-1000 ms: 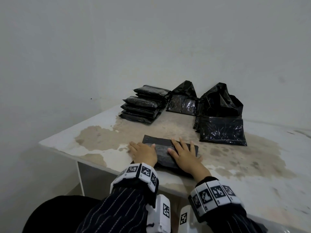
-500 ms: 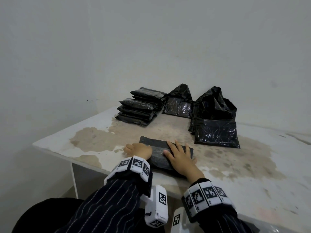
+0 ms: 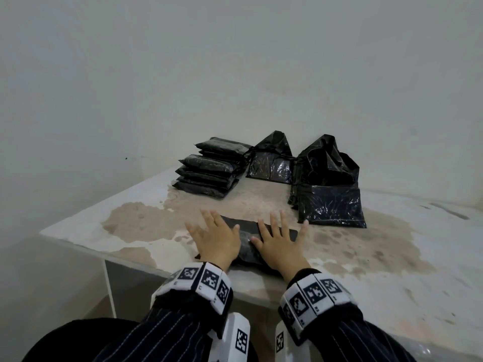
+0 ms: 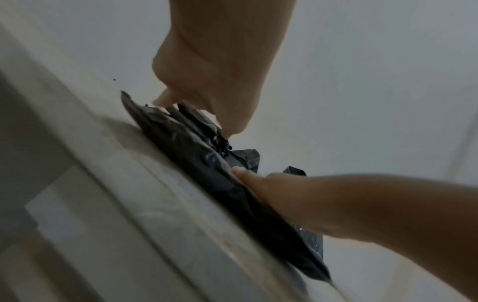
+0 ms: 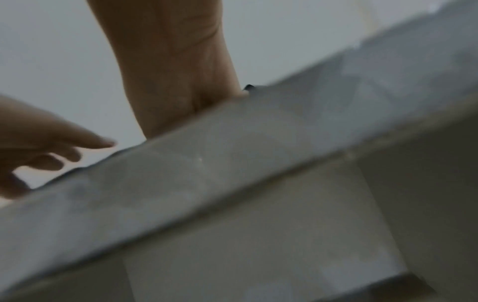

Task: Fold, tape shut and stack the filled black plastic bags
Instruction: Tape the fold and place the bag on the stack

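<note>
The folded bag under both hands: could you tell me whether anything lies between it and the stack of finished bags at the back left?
Nothing visible does. Between the folded bag and the stack lies only bare, stained table; the unfolded bags stand off to the right.

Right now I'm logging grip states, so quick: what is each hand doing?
Left hand: open, fingers spread flat, pressing on the folded black bag.
Right hand: open, fingers spread flat, pressing on the same bag.

stacked bags (image 3: 209,173) left, unfolded bags (image 3: 330,202) right
</note>
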